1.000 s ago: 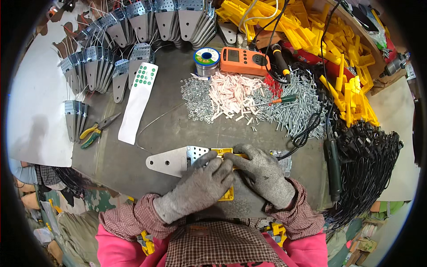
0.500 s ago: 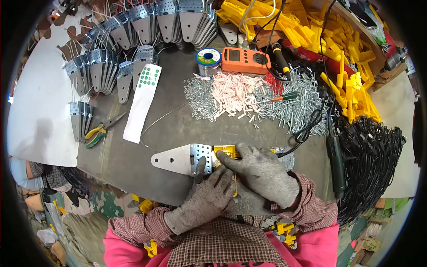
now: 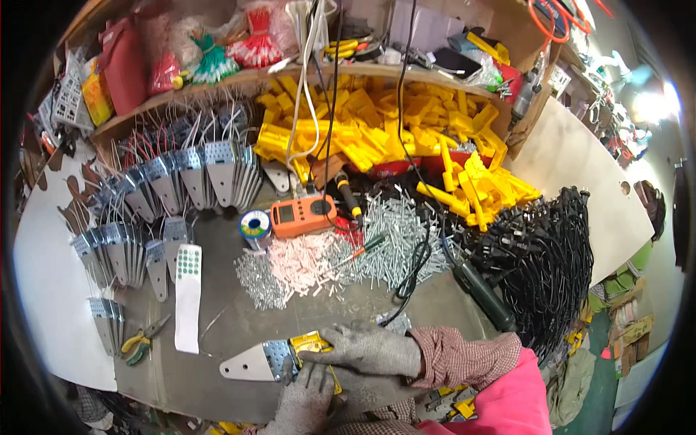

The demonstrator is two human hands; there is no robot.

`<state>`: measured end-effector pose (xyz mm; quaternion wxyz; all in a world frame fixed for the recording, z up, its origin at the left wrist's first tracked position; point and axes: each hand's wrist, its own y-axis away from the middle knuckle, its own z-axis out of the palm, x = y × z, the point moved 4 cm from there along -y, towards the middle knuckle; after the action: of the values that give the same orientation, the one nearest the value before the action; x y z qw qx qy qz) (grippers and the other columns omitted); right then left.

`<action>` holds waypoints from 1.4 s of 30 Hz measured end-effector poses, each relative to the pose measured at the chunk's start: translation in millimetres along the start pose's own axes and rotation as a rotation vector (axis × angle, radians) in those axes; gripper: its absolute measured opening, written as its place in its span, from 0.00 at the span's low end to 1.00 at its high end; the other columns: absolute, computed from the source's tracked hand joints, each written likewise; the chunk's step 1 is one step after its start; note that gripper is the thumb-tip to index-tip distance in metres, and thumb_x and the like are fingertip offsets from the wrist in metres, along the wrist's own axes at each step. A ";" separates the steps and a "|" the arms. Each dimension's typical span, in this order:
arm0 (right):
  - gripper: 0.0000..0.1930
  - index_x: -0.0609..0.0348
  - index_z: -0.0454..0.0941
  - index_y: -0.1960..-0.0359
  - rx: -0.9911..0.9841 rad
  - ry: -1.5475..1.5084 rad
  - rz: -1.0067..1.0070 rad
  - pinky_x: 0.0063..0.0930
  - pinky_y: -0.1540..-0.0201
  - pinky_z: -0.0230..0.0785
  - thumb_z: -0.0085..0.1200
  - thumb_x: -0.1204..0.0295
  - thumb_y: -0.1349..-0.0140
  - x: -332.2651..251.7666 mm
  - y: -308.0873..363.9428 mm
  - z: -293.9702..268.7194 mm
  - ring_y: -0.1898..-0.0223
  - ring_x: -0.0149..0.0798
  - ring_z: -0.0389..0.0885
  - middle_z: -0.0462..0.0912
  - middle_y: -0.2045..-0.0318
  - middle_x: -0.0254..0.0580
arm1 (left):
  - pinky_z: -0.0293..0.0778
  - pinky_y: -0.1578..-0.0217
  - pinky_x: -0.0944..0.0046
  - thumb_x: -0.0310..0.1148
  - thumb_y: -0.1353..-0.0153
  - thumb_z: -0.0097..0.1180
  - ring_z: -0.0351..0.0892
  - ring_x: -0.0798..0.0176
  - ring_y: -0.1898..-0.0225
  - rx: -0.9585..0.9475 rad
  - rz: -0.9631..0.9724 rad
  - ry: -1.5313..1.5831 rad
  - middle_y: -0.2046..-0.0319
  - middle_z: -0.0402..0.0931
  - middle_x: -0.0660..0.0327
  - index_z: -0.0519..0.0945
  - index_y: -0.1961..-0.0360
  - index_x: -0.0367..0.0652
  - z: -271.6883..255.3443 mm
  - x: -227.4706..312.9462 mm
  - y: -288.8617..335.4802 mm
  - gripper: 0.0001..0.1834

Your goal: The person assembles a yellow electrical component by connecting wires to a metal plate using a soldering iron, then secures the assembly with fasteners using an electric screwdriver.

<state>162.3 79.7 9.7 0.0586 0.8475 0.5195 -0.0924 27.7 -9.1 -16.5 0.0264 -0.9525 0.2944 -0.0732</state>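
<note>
In front of me lies a tapered grey metal plate (image 3: pixel 246 365) with a perforated, bluish silver bracket (image 3: pixel 278 357) at its wide end. A yellow plastic housing (image 3: pixel 308 342) sits against that end. My right hand (image 3: pixel 373 351), in a grey work glove, is closed on the housing from the right, its index finger pointing left across it. My left hand (image 3: pixel 304 399), gloved alike, grips the near side where bracket and housing meet, thumb at the bracket. Both hands partly hide the housing.
Pliers (image 3: pixel 145 339) and a white strip with green dots (image 3: pixel 188 299) lie left. Beyond are a solder spool (image 3: pixel 255 226), an orange meter (image 3: pixel 303 214), pink sleeves (image 3: pixel 308 262), screws (image 3: pixel 395 243) and yellow parts (image 3: pixel 377 123). A dark-handled tool (image 3: pixel 484 296) and black cables (image 3: pixel 547 283) lie right.
The view has tilted up and shifted right, bringing the back shelf into sight and the worktop lower. Both hands stay on the plate and housing, with little visible change in grip.
</note>
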 end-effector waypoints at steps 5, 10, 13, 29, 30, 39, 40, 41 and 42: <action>0.22 0.44 0.74 0.40 0.023 -0.213 0.145 0.44 0.50 0.75 0.48 0.74 0.37 42.2 -8.5 -21.2 0.53 0.52 0.82 0.80 0.56 0.54 | 0.76 0.51 0.47 0.42 0.44 0.63 0.72 0.37 0.44 0.234 0.007 0.145 0.47 0.72 0.40 0.73 0.47 0.31 4.3 -2.4 6.4 0.30; 0.17 0.58 0.78 0.50 1.301 -0.010 0.694 0.39 0.55 0.74 0.53 0.75 0.43 269.6 47.1 -126.2 0.58 0.50 0.82 0.82 0.60 0.51 | 0.76 0.52 0.46 0.43 0.43 0.64 0.72 0.37 0.45 0.282 0.008 0.099 0.48 0.72 0.39 0.74 0.47 0.31 4.5 5.7 13.4 0.30; 0.30 0.48 0.67 0.37 1.035 0.534 1.089 0.46 0.51 0.73 0.57 0.72 0.45 332.6 51.3 -150.6 0.47 0.53 0.74 0.71 0.46 0.50 | 0.73 0.49 0.41 0.44 0.43 0.63 0.73 0.37 0.45 0.279 -0.003 0.128 0.47 0.72 0.39 0.74 0.47 0.31 15.1 3.6 16.9 0.30; 0.32 0.50 0.68 0.36 0.552 0.759 1.295 0.56 0.43 0.64 0.57 0.69 0.46 320.6 103.2 -168.1 0.36 0.59 0.65 0.69 0.37 0.50 | 0.72 0.49 0.43 0.42 0.48 0.65 0.74 0.40 0.46 0.273 -0.038 0.163 0.44 0.73 0.45 0.76 0.47 0.36 19.3 -8.7 15.3 0.29; 0.28 0.50 0.71 0.38 0.476 0.692 1.455 0.52 0.45 0.69 0.56 0.64 0.43 328.0 122.9 -176.5 0.40 0.57 0.72 0.75 0.42 0.50 | 0.72 0.48 0.43 0.42 0.48 0.65 0.74 0.40 0.46 0.252 -0.043 0.136 0.44 0.73 0.45 0.76 0.47 0.36 17.9 -8.2 17.0 0.30; 0.38 0.60 0.68 0.36 1.079 -0.294 1.098 0.42 0.42 0.71 0.60 0.52 0.44 392.6 183.8 -197.1 0.41 0.56 0.75 0.74 0.41 0.58 | 0.73 0.50 0.44 0.43 0.49 0.68 0.74 0.40 0.46 0.251 -0.028 0.160 0.48 0.74 0.46 0.74 0.47 0.36 12.9 -4.3 12.0 0.32; 0.39 0.59 0.66 0.35 1.240 -0.530 1.011 0.42 0.41 0.70 0.61 0.52 0.45 381.5 191.5 -203.9 0.39 0.59 0.72 0.70 0.37 0.58 | 0.74 0.50 0.44 0.44 0.49 0.69 0.74 0.41 0.46 0.253 0.000 0.178 0.48 0.74 0.46 0.74 0.48 0.36 11.9 -3.4 11.5 0.32; 0.40 0.56 0.60 0.32 1.093 -0.128 1.007 0.44 0.42 0.71 0.60 0.54 0.43 404.7 216.7 -211.7 0.36 0.59 0.68 0.62 0.31 0.55 | 0.74 0.50 0.44 0.44 0.49 0.69 0.74 0.41 0.46 0.243 0.020 0.196 0.48 0.74 0.46 0.74 0.48 0.36 12.9 -3.6 11.3 0.32; 0.40 0.56 0.60 0.32 1.077 -0.140 1.000 0.44 0.42 0.71 0.60 0.54 0.43 402.7 207.1 -216.2 0.36 0.59 0.68 0.62 0.31 0.55 | 0.74 0.50 0.44 0.44 0.49 0.69 0.74 0.41 0.46 0.254 0.003 0.183 0.48 0.74 0.46 0.75 0.48 0.37 13.8 -4.1 12.1 0.31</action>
<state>546.1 378.2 133.9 -0.2975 0.8865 -0.0513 -0.3506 19.8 -16.7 -31.8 0.1200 -0.9304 0.2854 -0.1963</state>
